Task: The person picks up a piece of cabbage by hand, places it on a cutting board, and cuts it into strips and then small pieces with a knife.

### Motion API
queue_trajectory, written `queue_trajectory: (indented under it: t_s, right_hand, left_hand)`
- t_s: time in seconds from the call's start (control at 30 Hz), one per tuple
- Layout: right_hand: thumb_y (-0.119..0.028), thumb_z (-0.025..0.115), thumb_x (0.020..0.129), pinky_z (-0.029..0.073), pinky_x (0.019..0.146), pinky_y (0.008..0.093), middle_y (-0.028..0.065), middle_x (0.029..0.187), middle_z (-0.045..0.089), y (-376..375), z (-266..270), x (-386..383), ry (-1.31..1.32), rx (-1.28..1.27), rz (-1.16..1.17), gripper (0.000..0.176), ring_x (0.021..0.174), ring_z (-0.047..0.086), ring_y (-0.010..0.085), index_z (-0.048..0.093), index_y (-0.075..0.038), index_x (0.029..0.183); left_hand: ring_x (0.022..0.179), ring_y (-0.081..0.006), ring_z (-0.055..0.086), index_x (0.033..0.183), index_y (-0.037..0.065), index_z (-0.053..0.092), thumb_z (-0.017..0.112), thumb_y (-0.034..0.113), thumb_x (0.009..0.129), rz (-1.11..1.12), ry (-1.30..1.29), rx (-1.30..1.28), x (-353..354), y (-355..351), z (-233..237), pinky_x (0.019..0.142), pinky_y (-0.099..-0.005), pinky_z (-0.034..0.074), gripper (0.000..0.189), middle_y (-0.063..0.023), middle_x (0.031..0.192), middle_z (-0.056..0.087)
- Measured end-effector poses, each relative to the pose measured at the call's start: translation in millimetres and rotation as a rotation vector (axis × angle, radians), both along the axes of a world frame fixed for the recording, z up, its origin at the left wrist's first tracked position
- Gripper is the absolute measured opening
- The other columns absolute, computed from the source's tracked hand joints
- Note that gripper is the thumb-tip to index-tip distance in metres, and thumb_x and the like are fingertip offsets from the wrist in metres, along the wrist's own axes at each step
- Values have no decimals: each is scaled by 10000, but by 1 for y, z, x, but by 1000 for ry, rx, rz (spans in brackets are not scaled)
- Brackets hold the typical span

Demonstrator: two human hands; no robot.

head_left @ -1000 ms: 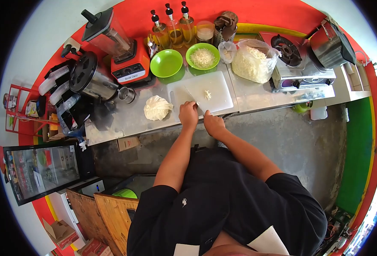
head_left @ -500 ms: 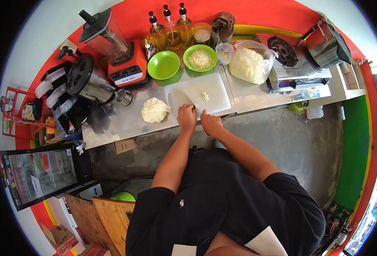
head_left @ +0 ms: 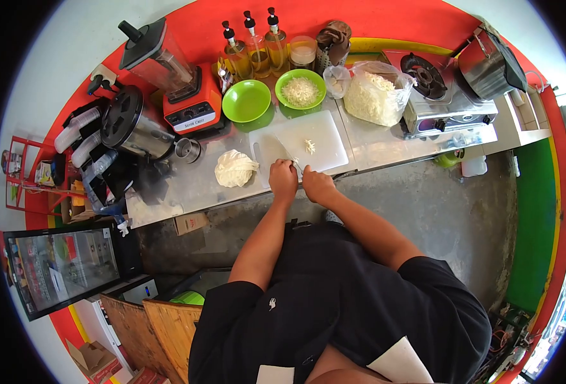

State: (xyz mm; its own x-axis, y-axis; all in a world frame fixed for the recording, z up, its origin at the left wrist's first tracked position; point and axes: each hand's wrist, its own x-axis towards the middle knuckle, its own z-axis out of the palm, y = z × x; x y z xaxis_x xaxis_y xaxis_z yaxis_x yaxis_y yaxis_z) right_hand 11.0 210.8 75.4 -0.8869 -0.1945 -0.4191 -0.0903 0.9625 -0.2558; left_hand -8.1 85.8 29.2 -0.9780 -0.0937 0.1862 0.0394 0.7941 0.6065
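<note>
My right hand (head_left: pixel 318 185) is closed around the handle of a knife (head_left: pixel 287 150), its blade slanting away to the upper left over the white cutting board (head_left: pixel 330 136). Close beside the blade, my left hand (head_left: pixel 283 177) is curled at the board's near edge, fingers bent over a small pale piece of cabbage (head_left: pixel 295 162) that is mostly hidden. A little heap of shredded cabbage (head_left: pixel 310 146) lies on the board right of the blade. Left of the board, on the steel counter, rests a larger chunk of cabbage (head_left: pixel 235 169).
Behind the board stand a green bowl (head_left: pixel 247 101) and another green bowl (head_left: pixel 322 85) holding shreds. A plastic bag of shredded cabbage (head_left: pixel 374 102) sits near the gas stove (head_left: pixel 450 114). A red blender (head_left: pixel 192 105), pump bottles (head_left: pixel 237 57) and a metal cup (head_left: pixel 187 149) line the back and left.
The view has shifted very slightly. Both hands stay at the near edge of the board with the knife in almost the same position.
</note>
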Motion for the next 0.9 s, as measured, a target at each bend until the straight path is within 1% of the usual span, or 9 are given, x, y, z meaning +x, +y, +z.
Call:
queue_trajectory:
  t_s: [0.07,0.13,0.27,0.33,0.57,0.63,0.67,0.73,0.9]
  right_hand:
    - [-119,564,950,600,779,454,250,986,726,2,9,2,-35,6,9,212,943,739,378,477,6,1097]
    - [-43,609,900,574,844,492,264,1000,717,2,9,10,-103,7,-20,255,989,716,415,460,16,1098]
    - [-35,628,886,572,854,483,276,1022,712,-2,1,2,-108,-34,-65,282,1008,711,416,458,19,1105]
    - [-53,671,867,593,821,452,267,1017,716,-3,0,-9,-79,-45,3,346,967,730,392,459,35,1126]
    - [-41,665,871,591,831,449,269,1053,711,1,13,5,-144,-3,17,352,989,724,394,448,38,1136]
    - [-23,631,886,571,857,482,283,1036,709,2,12,10,-150,-7,-36,305,1013,711,408,444,28,1123]
    - [-23,631,886,571,857,482,283,1036,709,1,11,8,-151,-6,-32,305,1013,711,408,444,28,1123]
    - [-12,636,878,570,862,486,286,1035,707,-3,10,3,-130,-67,-49,311,1017,709,412,444,29,1120]
    - [-3,626,880,569,867,487,291,1042,706,-5,12,-4,-128,-85,-34,303,1025,708,415,441,29,1118]
  left_hand:
    - [940,-348,644,906,33,738,648,97,836,9,34,12,-2,0,0,820,-445,525,131,-118,973,687]
    - [949,-345,645,911,38,739,652,91,832,14,28,50,-1,0,1,821,-445,523,129,-114,978,680]
    - [955,-342,646,920,45,739,653,96,834,10,-5,64,-1,-1,3,822,-443,523,132,-113,977,674]
    - [976,-315,630,928,60,730,623,99,857,5,-27,28,-2,-1,3,813,-450,533,134,-89,981,661]
    - [972,-323,631,896,55,706,619,97,862,8,-30,1,-1,1,3,815,-459,533,102,-93,983,660]
    - [975,-329,630,899,54,700,614,94,867,-7,-22,-3,-2,0,4,811,-456,535,101,-95,988,660]
    - [975,-329,630,899,54,700,614,94,867,-2,-23,-3,-2,0,4,811,-456,535,101,-95,988,660]
    - [976,-330,630,909,52,700,610,83,866,-6,-16,-10,0,0,6,803,-451,537,104,-97,989,660]
    - [975,-325,631,925,52,705,612,74,864,-4,15,-19,3,1,4,798,-450,539,113,-96,990,659]
